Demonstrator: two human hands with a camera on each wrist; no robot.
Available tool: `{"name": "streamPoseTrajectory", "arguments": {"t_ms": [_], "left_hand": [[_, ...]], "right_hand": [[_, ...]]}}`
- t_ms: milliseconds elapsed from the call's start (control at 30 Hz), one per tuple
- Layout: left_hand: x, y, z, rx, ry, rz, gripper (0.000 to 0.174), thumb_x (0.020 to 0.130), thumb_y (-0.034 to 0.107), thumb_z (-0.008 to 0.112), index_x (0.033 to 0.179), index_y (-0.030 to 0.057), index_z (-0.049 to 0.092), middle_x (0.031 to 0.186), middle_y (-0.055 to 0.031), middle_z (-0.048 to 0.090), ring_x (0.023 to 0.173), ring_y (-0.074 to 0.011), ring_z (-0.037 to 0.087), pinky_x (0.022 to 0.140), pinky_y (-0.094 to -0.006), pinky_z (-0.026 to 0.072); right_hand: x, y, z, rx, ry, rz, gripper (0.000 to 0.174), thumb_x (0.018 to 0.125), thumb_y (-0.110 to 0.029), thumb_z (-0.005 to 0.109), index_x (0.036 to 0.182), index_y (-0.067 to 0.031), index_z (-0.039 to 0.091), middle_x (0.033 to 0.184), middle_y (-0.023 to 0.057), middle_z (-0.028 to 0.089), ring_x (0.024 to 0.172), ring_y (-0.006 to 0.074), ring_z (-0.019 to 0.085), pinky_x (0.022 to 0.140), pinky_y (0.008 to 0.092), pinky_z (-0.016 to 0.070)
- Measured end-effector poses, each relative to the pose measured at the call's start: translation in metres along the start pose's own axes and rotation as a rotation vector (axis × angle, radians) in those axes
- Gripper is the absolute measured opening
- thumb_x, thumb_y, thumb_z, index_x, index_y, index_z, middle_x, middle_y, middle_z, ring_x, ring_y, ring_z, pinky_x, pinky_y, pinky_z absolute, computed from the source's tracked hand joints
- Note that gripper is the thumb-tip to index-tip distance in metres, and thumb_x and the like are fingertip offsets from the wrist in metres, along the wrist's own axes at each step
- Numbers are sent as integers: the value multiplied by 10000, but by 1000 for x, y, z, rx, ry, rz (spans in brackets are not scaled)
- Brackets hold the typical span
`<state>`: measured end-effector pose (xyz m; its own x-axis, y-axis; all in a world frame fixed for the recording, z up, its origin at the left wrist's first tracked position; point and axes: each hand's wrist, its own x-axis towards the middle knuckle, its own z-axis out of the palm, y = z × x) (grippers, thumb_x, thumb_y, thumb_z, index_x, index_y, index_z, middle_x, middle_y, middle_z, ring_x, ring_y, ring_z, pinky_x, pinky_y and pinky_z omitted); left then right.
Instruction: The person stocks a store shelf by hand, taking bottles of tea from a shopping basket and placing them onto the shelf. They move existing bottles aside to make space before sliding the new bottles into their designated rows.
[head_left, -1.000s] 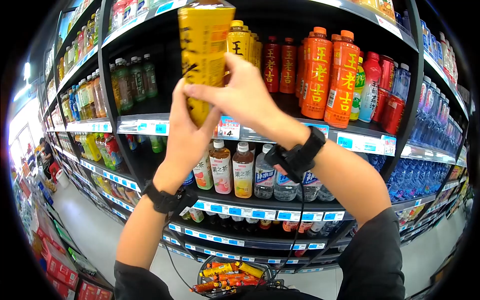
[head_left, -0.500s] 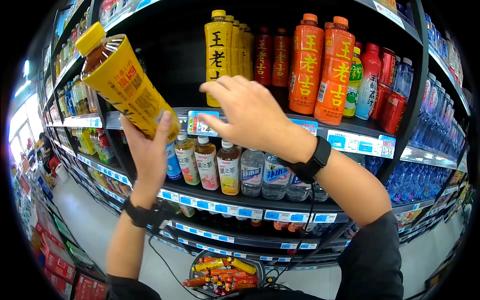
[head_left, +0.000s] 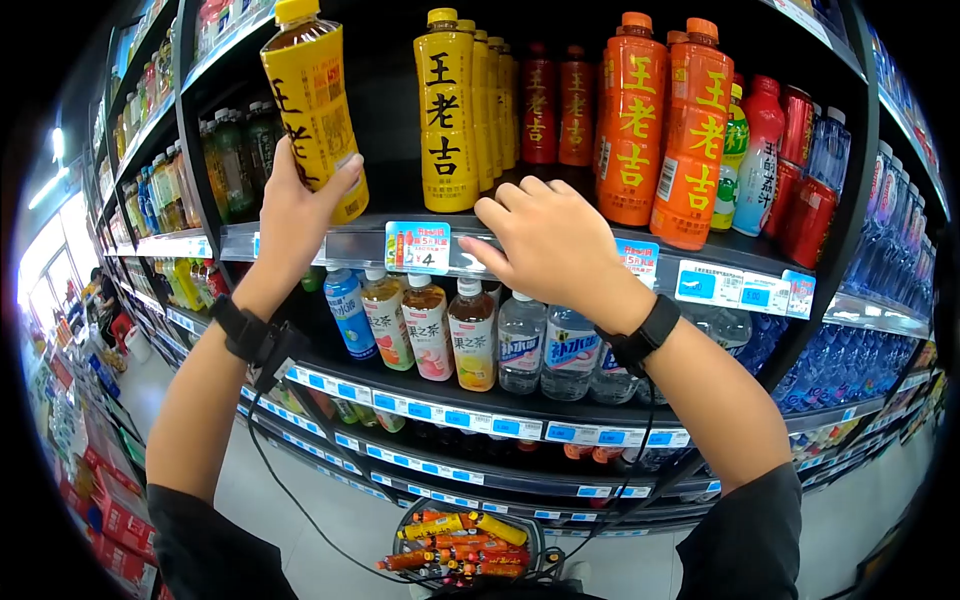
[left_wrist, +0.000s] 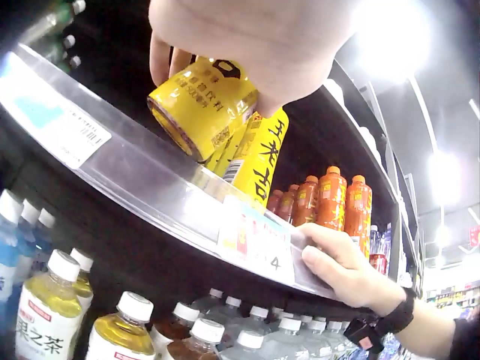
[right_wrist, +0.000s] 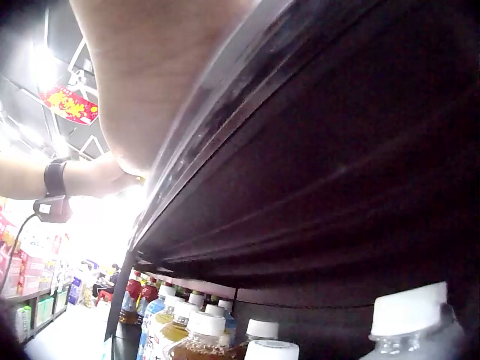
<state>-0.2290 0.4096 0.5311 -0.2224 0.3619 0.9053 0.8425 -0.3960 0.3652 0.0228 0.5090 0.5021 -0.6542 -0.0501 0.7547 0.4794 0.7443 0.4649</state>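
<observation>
Black metal shelf rack (head_left: 300, 243) fills the frame. On its upper-centre tier stands a row of tall yellow plastic bottles with black characters (head_left: 445, 110), with tall orange plastic bottles (head_left: 690, 130) to their right. A matching yellow plastic bottle with brown drink (head_left: 310, 95) is at upper left, nearly upright, with its base just above the tier's clear front rail. The left hand (head_left: 295, 215) wraps its lower half, fingers curled. The right hand (head_left: 545, 245) lies at centre, fingers spread flat on the rail, beside a blue-and-white price label (head_left: 417, 247).
</observation>
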Motion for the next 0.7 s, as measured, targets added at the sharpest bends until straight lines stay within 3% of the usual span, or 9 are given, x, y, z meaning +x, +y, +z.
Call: {"name": "streamPoseTrajectory", "arguments": {"t_ms": [100, 267, 400, 467, 700], "left_hand": [[11, -4, 3, -71, -23, -39, 522, 838, 299, 743, 1145, -53, 509, 1078, -189, 665, 992, -244, 668, 872, -344, 520], [32, -12, 10, -104, -174, -113, 516, 836, 286, 743, 1150, -56, 518, 1073, -180, 662, 1006, -239, 661, 871, -343, 522], [47, -14, 23, -78, -296, -265, 512, 853, 304, 727, 1204, -12, 530, 1113, -148, 657, 1020, -234, 663, 806, -363, 565], [54, -9, 28, -148, -469, -412, 523, 868, 291, 711, 1245, -8, 507, 1126, -150, 649, 1015, -246, 666, 812, -394, 568], [58, -12, 52, -152, -485, -341, 500, 909, 281, 663, 1276, -1, 476, 1187, -154, 621, 1092, -261, 628, 881, -429, 536]], "right_hand": [[0, -1, 0, -3, 9, 5, 336, 915, -396, 566, 845, -80, 654, 808, 70, 625, 802, 228, 599, 734, 349, 454], [0, -2, -2, -10, -10, 26, 339, 908, -402, 571, 852, -79, 656, 797, 68, 626, 798, 228, 602, 728, 352, 464], [1, -2, -3, 1, -30, 31, 332, 903, -398, 579, 850, -79, 652, 796, 70, 628, 796, 229, 609, 718, 347, 470], [1, -2, -5, 0, -35, 29, 330, 903, -397, 580, 848, -79, 650, 796, 69, 628, 795, 229, 610, 718, 345, 471], [1, -3, -5, -20, -38, 33, 329, 902, -402, 582, 840, -84, 640, 795, 64, 622, 791, 230, 605, 713, 342, 480]]}}
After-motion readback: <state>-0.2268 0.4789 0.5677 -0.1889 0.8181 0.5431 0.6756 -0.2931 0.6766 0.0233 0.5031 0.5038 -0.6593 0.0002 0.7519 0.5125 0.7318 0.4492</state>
